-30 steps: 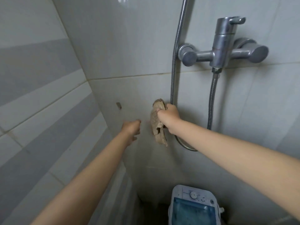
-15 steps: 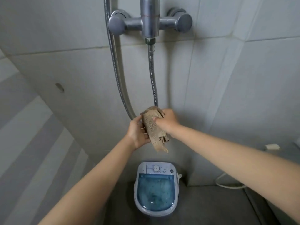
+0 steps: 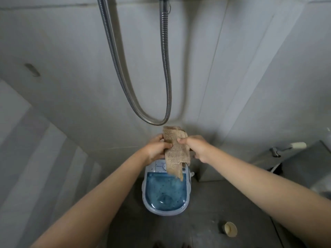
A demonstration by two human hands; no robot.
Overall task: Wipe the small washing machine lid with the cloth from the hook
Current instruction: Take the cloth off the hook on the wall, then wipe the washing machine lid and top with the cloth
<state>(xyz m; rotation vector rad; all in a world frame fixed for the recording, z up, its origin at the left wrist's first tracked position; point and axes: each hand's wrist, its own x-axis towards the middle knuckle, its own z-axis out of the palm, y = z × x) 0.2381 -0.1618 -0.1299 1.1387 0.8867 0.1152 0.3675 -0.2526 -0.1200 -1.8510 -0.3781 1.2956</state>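
Note:
A brown woven cloth (image 3: pixel 176 153) hangs between both hands in mid-air. My left hand (image 3: pixel 157 149) pinches its left edge and my right hand (image 3: pixel 197 148) grips its right side. Directly below on the floor stands the small washing machine, white-bodied with a translucent blue lid (image 3: pixel 165 192). The cloth's lower corner overlaps the machine's control panel (image 3: pixel 155 166) in the view, well above it. A small dark hook (image 3: pixel 32 69) sticks out of the tiled wall at upper left, bare.
A metal shower hose (image 3: pixel 136 111) loops down the wall just above the cloth. A small round cup (image 3: pixel 230 229) lies on the dark floor to the right of the machine. A grey ledge (image 3: pixel 304 158) with a tap-like fitting (image 3: pixel 275 152) is at right.
The cloth came off the wall, and my left hand joined the right on it. Both hands have lowered with it, and my view tilted down onto the washing machine.

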